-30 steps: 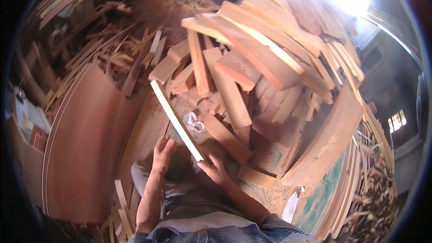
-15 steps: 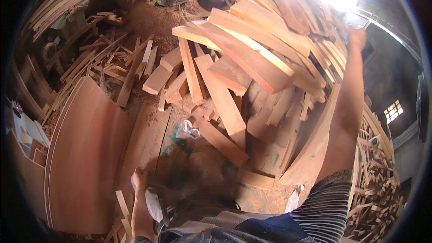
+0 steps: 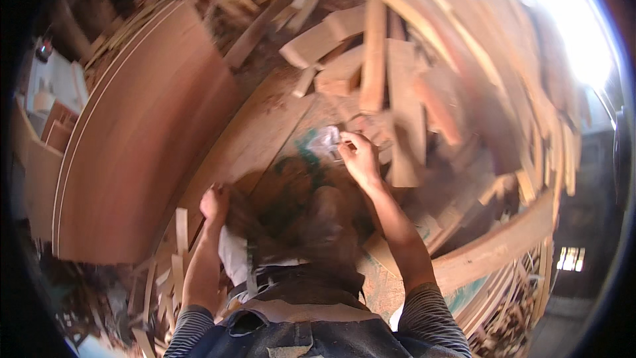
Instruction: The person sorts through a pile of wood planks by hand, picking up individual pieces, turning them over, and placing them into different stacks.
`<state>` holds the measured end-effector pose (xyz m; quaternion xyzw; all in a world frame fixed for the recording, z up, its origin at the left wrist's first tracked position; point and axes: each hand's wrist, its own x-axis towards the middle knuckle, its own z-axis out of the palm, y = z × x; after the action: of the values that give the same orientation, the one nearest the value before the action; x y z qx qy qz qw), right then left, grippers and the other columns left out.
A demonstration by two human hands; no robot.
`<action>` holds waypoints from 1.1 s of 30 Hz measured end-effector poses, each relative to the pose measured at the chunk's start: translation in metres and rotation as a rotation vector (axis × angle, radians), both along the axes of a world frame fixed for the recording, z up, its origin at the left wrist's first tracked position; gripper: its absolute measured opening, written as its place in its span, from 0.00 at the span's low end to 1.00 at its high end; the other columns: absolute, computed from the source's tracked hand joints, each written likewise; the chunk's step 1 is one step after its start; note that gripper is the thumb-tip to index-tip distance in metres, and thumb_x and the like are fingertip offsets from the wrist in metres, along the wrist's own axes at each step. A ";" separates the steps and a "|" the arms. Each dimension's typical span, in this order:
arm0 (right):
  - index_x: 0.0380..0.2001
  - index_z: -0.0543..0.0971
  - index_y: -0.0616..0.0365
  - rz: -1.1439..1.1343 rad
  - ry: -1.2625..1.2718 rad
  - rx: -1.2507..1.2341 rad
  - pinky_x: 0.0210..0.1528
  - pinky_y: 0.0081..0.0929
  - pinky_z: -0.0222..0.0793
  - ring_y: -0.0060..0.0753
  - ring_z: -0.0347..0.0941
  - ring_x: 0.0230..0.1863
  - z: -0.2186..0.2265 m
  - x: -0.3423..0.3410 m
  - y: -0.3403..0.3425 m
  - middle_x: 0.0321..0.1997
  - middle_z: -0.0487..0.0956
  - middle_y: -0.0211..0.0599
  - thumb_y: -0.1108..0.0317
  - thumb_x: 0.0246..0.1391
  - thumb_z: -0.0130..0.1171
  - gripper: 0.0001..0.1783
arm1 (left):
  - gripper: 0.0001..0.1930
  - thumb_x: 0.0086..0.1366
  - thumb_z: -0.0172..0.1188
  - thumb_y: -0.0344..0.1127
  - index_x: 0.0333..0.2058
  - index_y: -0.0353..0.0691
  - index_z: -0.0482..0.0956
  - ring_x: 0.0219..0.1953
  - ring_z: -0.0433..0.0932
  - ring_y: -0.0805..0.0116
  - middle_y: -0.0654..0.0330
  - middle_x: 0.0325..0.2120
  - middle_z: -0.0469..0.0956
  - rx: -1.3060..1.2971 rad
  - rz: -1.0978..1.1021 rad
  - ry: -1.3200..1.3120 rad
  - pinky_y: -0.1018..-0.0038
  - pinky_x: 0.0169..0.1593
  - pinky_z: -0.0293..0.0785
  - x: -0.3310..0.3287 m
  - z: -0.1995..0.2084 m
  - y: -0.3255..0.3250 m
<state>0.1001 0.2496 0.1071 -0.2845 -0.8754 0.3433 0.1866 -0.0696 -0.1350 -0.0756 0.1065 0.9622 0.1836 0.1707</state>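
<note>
Change noted: a second ago your right hand (image 3: 361, 159) has a pale wood strip in it; half a second ago that arm is stretched out to the far right. Now the hand is back over the middle, the strip is gone from it, and the view has swung so that the wood sits differently in the frame. For the work, I judge this frees the right hand from the strip.

Hands: right fingers bent, thumb toward the fingertips, right beside a crumpled clear plastic scrap (image 3: 322, 144). Contact or pinch cannot be told. Your left hand (image 3: 213, 204) hangs by your left thigh, fingers seemingly curled; blur hides whether they close fully or around anything.

Position: the plastic lies ahead of your knees, between a flat floor plank (image 3: 258, 126) on its left and the jumbled wood on its right, near a green smear (image 3: 306, 154).

Materials: plastic thin, creased, glossy. At left, a broad curved panel (image 3: 146, 132), reddish-brown and smooth, pale line along its edge. Beyond the plastic, a straight squared timber (image 3: 373, 53) and a chunky curved block (image 3: 310, 48), both tan with sawn faces. Lower right, a thick bowed plank (image 3: 497, 245); narrow pale offcuts (image 3: 181, 232) beside your left forearm.
</note>
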 end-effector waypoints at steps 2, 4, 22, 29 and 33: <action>0.44 0.83 0.62 0.038 -0.092 -0.129 0.39 0.24 0.76 0.28 0.81 0.36 -0.052 -0.038 -0.001 0.36 0.85 0.38 0.73 0.53 0.66 0.14 | 0.18 0.65 0.58 0.49 0.41 0.40 0.83 0.41 0.83 0.43 0.45 0.36 0.84 0.020 0.058 0.055 0.52 0.44 0.79 0.001 0.003 -0.001; 0.48 0.82 0.64 0.063 -0.179 -0.359 0.39 0.29 0.77 0.30 0.81 0.37 -0.082 -0.077 0.004 0.40 0.84 0.39 0.67 0.52 0.69 0.21 | 0.14 0.65 0.58 0.45 0.35 0.38 0.80 0.37 0.82 0.43 0.47 0.33 0.83 0.042 0.101 0.095 0.52 0.42 0.78 0.005 0.015 0.003; 0.40 0.80 0.68 -0.347 -0.405 -0.034 0.47 0.39 0.76 0.42 0.80 0.42 -0.303 -0.296 0.100 0.41 0.83 0.44 0.44 0.49 0.72 0.33 | 0.04 0.63 0.63 0.36 0.31 0.43 0.80 0.28 0.82 0.52 0.55 0.26 0.81 0.017 -0.063 0.094 0.60 0.31 0.79 -0.026 -0.006 0.013; 0.36 0.80 0.62 -0.192 -0.343 -0.930 0.39 0.38 0.79 0.33 0.80 0.38 -0.275 -0.238 0.000 0.36 0.83 0.39 0.52 0.49 0.70 0.23 | 0.04 0.62 0.62 0.35 0.29 0.44 0.80 0.27 0.82 0.52 0.55 0.26 0.82 -0.014 -0.021 0.053 0.58 0.30 0.79 -0.031 -0.011 0.020; 0.40 0.81 0.57 -0.209 -0.283 -1.162 0.40 0.30 0.79 0.25 0.80 0.40 -0.288 -0.140 -0.093 0.38 0.83 0.32 0.65 0.53 0.68 0.13 | 0.05 0.63 0.61 0.37 0.29 0.44 0.80 0.28 0.83 0.51 0.54 0.27 0.82 -0.027 -0.062 0.028 0.57 0.31 0.79 -0.037 -0.006 0.023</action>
<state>-0.0403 0.1562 -0.1808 -0.4672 -0.5285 0.7037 -0.0849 -0.1067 -0.1121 -0.0816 0.1366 0.9631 0.1637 0.1643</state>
